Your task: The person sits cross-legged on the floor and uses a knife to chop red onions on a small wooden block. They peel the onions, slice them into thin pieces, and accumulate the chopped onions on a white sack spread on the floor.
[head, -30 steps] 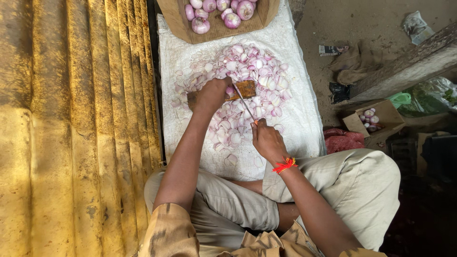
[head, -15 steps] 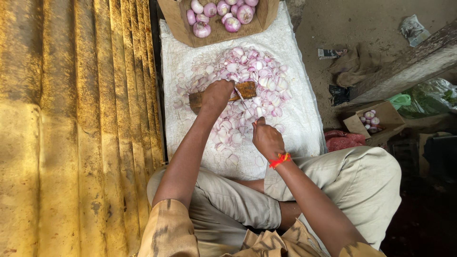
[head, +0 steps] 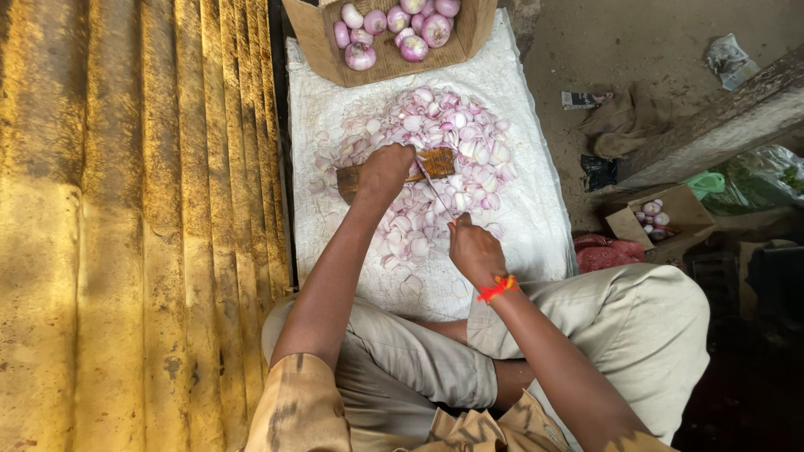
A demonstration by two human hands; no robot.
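left hand (head: 387,170) fingers curled, pressing down on wooden block (head: 435,161) | right hand (head: 474,249) gripping knife (head: 436,192) | blade beside left fingers, over cut onions (head: 469,138)

Looking like a rough outdoor food-prep spot, market-side or back-lot. A white woven sack (head: 519,209) is lying spread on bare ground at upper centre. A corrugated metal sheet (head: 126,226) is filling the left. Cardboard boxes of onions are sitting at top (head: 318,42) and right (head: 682,209); litter is lying at upper right.
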